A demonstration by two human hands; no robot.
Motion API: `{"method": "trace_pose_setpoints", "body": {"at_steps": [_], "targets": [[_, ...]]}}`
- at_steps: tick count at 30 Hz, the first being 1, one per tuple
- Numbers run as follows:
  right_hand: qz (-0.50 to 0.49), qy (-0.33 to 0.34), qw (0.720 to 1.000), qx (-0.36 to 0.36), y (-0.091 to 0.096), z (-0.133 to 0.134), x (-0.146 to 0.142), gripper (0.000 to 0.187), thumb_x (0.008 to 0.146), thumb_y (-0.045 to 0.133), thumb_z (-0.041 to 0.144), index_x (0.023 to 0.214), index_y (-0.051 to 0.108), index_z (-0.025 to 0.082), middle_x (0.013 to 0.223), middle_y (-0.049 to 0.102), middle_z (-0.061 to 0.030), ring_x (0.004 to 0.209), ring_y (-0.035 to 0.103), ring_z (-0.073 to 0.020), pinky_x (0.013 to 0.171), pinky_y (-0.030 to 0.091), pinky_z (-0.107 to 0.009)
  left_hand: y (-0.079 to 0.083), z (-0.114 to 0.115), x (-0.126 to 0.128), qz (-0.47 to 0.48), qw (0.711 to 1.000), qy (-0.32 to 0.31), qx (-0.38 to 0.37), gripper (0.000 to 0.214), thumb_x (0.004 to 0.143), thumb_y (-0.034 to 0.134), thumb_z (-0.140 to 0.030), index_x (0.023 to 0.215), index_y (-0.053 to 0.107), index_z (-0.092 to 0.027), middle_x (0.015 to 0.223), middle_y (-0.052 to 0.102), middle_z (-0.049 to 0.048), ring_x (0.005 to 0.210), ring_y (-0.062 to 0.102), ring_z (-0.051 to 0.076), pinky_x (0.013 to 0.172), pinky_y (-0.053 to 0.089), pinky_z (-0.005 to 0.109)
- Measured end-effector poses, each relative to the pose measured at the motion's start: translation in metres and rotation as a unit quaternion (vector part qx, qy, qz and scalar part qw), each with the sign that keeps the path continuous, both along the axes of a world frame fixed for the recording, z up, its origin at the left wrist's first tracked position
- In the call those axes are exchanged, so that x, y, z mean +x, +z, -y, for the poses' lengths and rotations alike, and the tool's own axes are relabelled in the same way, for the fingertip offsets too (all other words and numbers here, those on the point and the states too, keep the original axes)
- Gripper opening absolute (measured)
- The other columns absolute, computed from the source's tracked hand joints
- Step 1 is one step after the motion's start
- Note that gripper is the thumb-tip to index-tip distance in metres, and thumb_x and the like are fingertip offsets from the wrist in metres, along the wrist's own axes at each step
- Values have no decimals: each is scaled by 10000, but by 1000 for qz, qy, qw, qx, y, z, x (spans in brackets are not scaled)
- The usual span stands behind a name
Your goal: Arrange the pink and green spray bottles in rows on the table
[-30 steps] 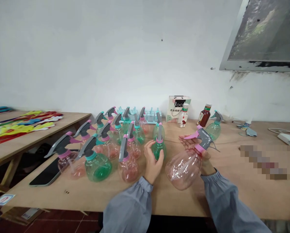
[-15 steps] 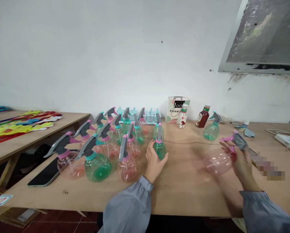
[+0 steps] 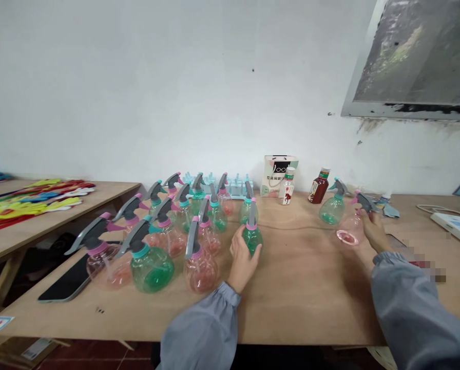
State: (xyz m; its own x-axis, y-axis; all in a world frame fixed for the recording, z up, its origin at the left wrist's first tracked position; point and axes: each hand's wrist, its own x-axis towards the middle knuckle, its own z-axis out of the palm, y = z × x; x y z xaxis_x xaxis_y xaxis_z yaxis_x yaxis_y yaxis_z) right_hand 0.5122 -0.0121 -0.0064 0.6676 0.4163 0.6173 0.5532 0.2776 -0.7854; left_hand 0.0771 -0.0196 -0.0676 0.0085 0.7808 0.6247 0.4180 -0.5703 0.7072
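My left hand (image 3: 241,255) is curled around a green spray bottle (image 3: 252,237) with a pink collar, which stands at the right edge of a cluster of several pink and green spray bottles (image 3: 164,239). My right hand (image 3: 372,232) is stretched out to the right and grips a pink spray bottle (image 3: 350,227) by its neck. That bottle rests upright on the wooden table (image 3: 299,288), close beside a lone green spray bottle (image 3: 332,208). Both my sleeves are grey.
A black phone (image 3: 66,283) lies at the table's left front. By the wall stand a small carton (image 3: 278,175), a white bottle (image 3: 287,185) and a dark red bottle (image 3: 318,186). A white power strip (image 3: 453,224) lies at far right. Coloured items (image 3: 30,198) cover a side table.
My right hand has carried the pink spray bottle from in front of me out to the right and set it down beside the lone green one. My left hand stayed on its green bottle.
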Motion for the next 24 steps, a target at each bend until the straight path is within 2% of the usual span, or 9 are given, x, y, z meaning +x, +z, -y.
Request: {"method": "trace_pose_setpoints", "body": {"at_steps": [4,7,8,10,12,14,16,19,24], "targets": [[-36,-35,998,34,-2,-1,-17,281,816,696,426,953,578,211,1143,591,-162,1179,544,-300,1045,357,-479,1,1,1,34,999,-33,13,620,824,687,-259,1354,371,-200,1309,527,151,1293,531,317,1104,401,556],[-38,-60,994,86,-14,16,-61,333,923,522,492,1119,534,223,1337,493,-182,1342,421,-300,1150,266,-490,5,5,3,53,993,-107,13,674,786,729,-237,1349,361,-209,1324,529,149,1294,553,301,1108,433,522],[-28,-37,995,85,-19,22,-82,361,925,512,517,1139,541,228,1313,522,-170,1303,465,-301,1133,313,-497,6,8,4,56,989,-138,7,699,779,741,-239,1357,350,-215,1346,527,154,1305,551,301,1113,436,522],[15,66,997,48,-28,34,-130,430,806,692,545,1095,619,236,1182,634,-122,1151,596,-309,1059,435,-504,6,14,7,64,979,-193,-11,726,771,764,-256,1361,341,-227,1375,529,162,1313,555,302,1113,449,526],[89,296,950,-38,-31,39,-176,639,750,787,498,1306,580,260,1393,582,-120,1320,521,-320,1151,365,-531,6,19,8,69,971,-227,-31,693,760,790,-282,1313,375,-234,1340,563,155,1272,588,303,1082,481,527],[64,421,902,-74,-30,36,-211,783,694,840,512,1380,534,289,1484,532,-110,1372,495,-321,1174,350,-545,5,23,7,66,967,-241,-45,655,721,832,-313,1222,417,-238,1269,604,137,1196,632,300,1028,519,521],[5,440,892,-100,-27,27,-232,765,659,857,551,1319,582,279,1416,594,-113,1324,544,-327,1164,364,-563,5,24,6,66,966,-244,-49,642,683,863,-335,1147,429,-241,1230,626,124,1136,660,288,984,544,504],[-57,415,901,-117,-26,15,-244,737,591,880,595,1202,642,258,1317,656,-108,1291,569,-332,1163,371,-569,5,24,7,69,973,-220,-32,600,691,859,-359,1096,433,-241,1259,628,127,1143,663,284,977,543,496],[-90,428,892,-113,-33,15,-257,792,608,879,583,1269,597,251,1398,598,-130,1263,594,-303,1100,466,-511,-1,25,15,58,983,-170,21,550,711,845,-392,1073,467,-225,1284,617,158,1238,613,325,1022,491,538]]}}
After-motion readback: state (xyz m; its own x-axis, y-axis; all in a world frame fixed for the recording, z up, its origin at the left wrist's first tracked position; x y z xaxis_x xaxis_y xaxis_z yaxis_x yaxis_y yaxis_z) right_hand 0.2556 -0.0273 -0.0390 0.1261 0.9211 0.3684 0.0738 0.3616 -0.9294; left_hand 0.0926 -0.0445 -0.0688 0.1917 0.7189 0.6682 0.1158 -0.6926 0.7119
